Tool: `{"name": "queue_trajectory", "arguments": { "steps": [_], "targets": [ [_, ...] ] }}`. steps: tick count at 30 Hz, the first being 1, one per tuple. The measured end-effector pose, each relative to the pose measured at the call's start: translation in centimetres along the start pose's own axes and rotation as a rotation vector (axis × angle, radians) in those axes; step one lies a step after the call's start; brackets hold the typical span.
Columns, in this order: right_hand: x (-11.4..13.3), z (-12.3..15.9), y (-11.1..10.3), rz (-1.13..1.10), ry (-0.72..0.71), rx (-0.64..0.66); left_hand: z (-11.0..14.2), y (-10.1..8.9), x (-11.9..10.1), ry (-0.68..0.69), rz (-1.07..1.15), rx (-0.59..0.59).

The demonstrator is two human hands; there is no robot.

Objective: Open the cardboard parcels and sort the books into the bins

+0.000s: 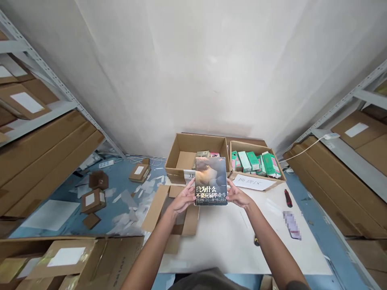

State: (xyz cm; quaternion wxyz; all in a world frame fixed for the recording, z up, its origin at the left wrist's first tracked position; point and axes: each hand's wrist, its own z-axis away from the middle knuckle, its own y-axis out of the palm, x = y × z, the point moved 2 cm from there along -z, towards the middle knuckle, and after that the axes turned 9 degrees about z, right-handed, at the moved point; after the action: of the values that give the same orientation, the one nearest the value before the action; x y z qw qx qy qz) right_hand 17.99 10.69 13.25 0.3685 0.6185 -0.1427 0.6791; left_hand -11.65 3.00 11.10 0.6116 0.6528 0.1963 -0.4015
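A dark-covered book [211,177] with white Chinese lettering is held up, its cover facing me, over the white table. My left hand [184,197] grips its lower left edge. At the lower right edge, my right hand [238,194] pinches it too. Behind the left forearm lies a cardboard box with its flaps spread [191,219], partly hidden by the arm and book. Just past the book stands a larger carton [178,161] with a few small packages inside; the book covers part of its front.
Right of the carton, a shallower box [281,177] holds several green-and-white packs, with a handwritten paper [253,182] on its front. A red-black cutter [288,198] and a blurred phone [292,225] lie on the table's right. Shelves with cartons flank both sides; small boxes [93,200] litter the floor.
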Motion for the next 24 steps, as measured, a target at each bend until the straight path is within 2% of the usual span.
{"name": "queue_trajectory", "arguments": {
  "steps": [4, 9, 12, 15, 17, 19, 21, 22, 24],
  "targets": [
    [1.8, -5.3, -0.6, 0.034, 0.035, -0.014, -4.3, -4.5, -3.1, -0.011, 0.024, 0.049],
    [4.1, -11.0, -1.2, 0.102, 0.071, -0.043, -8.9, -9.2, -7.1, -0.053, 0.010, 0.065],
    [5.0, -13.5, -1.7, 0.152, 0.077, -0.067, -11.2, -11.3, -8.6, -0.078, -0.021, 0.063],
    [5.6, -15.9, -2.8, 0.187, 0.063, -0.092, -13.9, -12.2, -9.5, -0.087, -0.073, 0.033],
    [5.9, -17.2, -4.0, 0.219, 0.050, -0.187, -15.7, -12.0, -10.2, -0.067, -0.135, -0.081],
    [5.9, -18.0, -5.4, 0.302, 0.055, -0.394, -16.9, -11.8, -11.0, 0.011, -0.246, -0.300],
    [5.6, -17.9, -6.3, 0.420, 0.081, -0.629, -16.7, -11.6, -11.8, 0.123, -0.372, -0.493],
    [5.1, -17.5, -6.3, 0.469, 0.090, -0.711, -16.0, -11.7, -12.1, 0.180, -0.423, -0.532],
    [3.6, -16.1, -5.3, 0.510, 0.082, -0.742, -13.4, -12.1, -11.9, 0.269, -0.487, -0.487]
  ]
}}
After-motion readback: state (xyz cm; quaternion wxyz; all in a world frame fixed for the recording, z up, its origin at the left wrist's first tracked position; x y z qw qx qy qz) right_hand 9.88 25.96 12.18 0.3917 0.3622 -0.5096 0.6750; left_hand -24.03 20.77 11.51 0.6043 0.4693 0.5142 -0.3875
